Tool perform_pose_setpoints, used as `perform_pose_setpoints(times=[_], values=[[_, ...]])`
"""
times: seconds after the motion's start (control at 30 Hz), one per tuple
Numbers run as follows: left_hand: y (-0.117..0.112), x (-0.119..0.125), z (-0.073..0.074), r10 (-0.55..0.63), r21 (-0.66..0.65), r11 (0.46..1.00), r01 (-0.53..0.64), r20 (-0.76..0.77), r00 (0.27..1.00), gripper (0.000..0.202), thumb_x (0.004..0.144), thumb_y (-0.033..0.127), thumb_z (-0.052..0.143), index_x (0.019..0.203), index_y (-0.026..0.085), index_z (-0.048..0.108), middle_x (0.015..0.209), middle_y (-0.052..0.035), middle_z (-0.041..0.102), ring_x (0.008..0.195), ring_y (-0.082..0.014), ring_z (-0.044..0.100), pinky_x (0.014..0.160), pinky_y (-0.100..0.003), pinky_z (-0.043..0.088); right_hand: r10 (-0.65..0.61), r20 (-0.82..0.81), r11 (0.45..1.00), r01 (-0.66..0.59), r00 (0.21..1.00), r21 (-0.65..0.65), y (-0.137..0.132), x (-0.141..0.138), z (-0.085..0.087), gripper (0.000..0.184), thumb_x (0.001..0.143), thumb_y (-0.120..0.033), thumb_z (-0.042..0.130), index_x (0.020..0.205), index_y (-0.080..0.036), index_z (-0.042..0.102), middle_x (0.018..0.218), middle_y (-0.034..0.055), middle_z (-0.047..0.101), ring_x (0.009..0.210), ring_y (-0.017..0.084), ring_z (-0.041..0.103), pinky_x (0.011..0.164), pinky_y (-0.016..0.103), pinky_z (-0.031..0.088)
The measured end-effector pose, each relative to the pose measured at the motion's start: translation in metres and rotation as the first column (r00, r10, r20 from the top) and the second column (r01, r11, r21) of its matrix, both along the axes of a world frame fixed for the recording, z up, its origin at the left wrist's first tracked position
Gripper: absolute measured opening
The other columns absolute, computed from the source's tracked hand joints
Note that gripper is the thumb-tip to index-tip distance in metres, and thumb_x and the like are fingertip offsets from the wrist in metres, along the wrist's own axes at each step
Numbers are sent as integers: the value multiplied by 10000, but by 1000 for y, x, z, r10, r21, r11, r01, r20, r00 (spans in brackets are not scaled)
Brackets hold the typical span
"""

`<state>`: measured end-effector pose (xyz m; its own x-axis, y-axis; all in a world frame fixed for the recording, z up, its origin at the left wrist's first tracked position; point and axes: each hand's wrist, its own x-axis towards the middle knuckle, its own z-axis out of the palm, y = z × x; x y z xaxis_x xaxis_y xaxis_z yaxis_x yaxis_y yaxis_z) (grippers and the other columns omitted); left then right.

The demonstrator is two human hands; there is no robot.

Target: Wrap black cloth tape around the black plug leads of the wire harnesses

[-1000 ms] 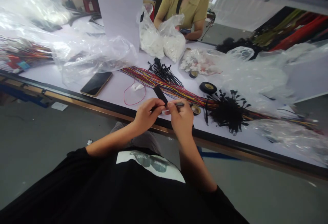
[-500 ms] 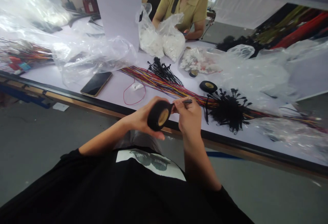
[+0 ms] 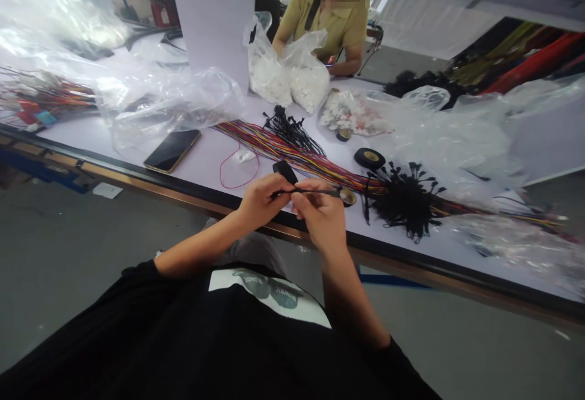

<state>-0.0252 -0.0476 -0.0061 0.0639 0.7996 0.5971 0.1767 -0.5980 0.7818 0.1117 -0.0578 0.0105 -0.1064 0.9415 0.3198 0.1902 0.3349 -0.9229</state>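
My left hand (image 3: 261, 200) is closed on a black tape roll (image 3: 285, 172), which stands edge-on above its fingers. My right hand (image 3: 320, 211) pinches a thin dark wire (image 3: 320, 192) that runs from the roll out to the right. Both hands are together just over the table's front edge (image 3: 192, 196). Behind them lies a long bundle of coloured wires (image 3: 292, 150), and to the right a heap of black cable pieces (image 3: 406, 196).
A phone (image 3: 172, 149) lies left of my hands, near a red wire loop (image 3: 240, 168). Two more tape rolls (image 3: 370, 158) sit by the bundle. Clear plastic bags (image 3: 164, 98) cover much of the table. A person in a yellow shirt (image 3: 336, 19) works across it.
The tape roll, which faced me half a second ago, has turned back edge-on and risen above my left fingers. My hands have closed together over the wire.
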Motion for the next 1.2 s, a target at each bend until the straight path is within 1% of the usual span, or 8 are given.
perform_pose_setpoints(times=[0.1, 0.27, 0.47, 0.53, 0.67, 0.8, 1.0, 1.2], values=[[-6, 5, 0, -27, -72, 997, 33, 84, 996, 24, 746, 164, 567, 769, 168, 566, 694, 9, 566, 649, -83, 530, 615, -212, 426, -120, 58, 985, 112, 991, 131, 2, 0, -1, 125, 750, -333, 632, 763, -211, 607, 691, -26, 605, 557, 99, 569, 517, 241, 463], [-9, 4, 7, -10, -349, 902, 254, 571, 821, 587, 577, 348, 768, 1055, 229, 449, 894, 19, 546, 517, -18, 484, 460, -160, 393, -133, -61, 965, 143, 989, 219, 0, -3, -2, 114, 743, -315, 645, 714, -218, 594, 741, -21, 621, 596, 108, 609, 530, 249, 498], [4, -10, 10, -312, -479, 400, 781, 730, 608, 555, 606, 661, 600, 830, 157, 538, 634, 6, 553, 410, -56, 452, 320, -160, 235, -9, -230, 991, 39, 973, 125, -1, -7, -9, 168, 713, -315, 678, 673, -206, 558, 726, -23, 627, 598, 118, 637, 488, 239, 507], [2, -11, 9, -307, -472, 462, 750, 708, 635, 509, 587, 616, 637, 779, 155, 538, 600, 22, 531, 398, -37, 401, 340, -163, 246, -21, -314, 998, 40, 949, 53, 2, -7, -10, 206, 698, -327, 690, 660, -202, 531, 669, -39, 620, 520, 105, 613, 463, 235, 499], [-10, -16, 14, -358, -356, 766, 535, 455, 815, 599, 387, 420, 822, 858, 171, 550, 786, -4, 564, 705, -118, 540, 605, -234, 453, -86, -425, 992, 40, 901, -117, 11, -1, -6, 275, 671, -330, 698, 604, -200, 466, 488, -72, 557, 383, 83, 510, 390, 206, 419], [-10, -24, 14, -534, -312, 780, 542, 119, 837, 805, 289, 391, 859, 993, 183, 528, 952, -39, 543, 858, -162, 530, 708, -251, 439, -29, -232, 1000, 30, 972, 0, 13, 9, -1, 193, 666, -256, 698, 579, -193, 538, 563, -49, 588, 532, 96, 553, 545, 241, 456], [0, -2, -3, -74, -228, 970, 78, 25, 997, 135, 729, 270, 598, 763, 173, 510, 673, 29, 510, 605, -74, 455, 579, -203, 363, -63, -38, 965, 70, 997, 254, 8, 10, -4, 174, 728, -295, 653, 598, -215, 570, 731, -18, 576, 753, 138, 565, 735, 315, 466], [-7, 9, -1, -17, -145, 989, 21, 29, 999, 85, 740, 190, 546, 663, 169, 516, 616, 27, 532, 597, -77, 488, 592, -208, 394, -108, 90, 987, 96, 990, 133, 1, 3, -5, 120, 769, -342, 604, 810, -229, 609, 741, -13, 599, 666, 136, 585, 638, 296, 485]])
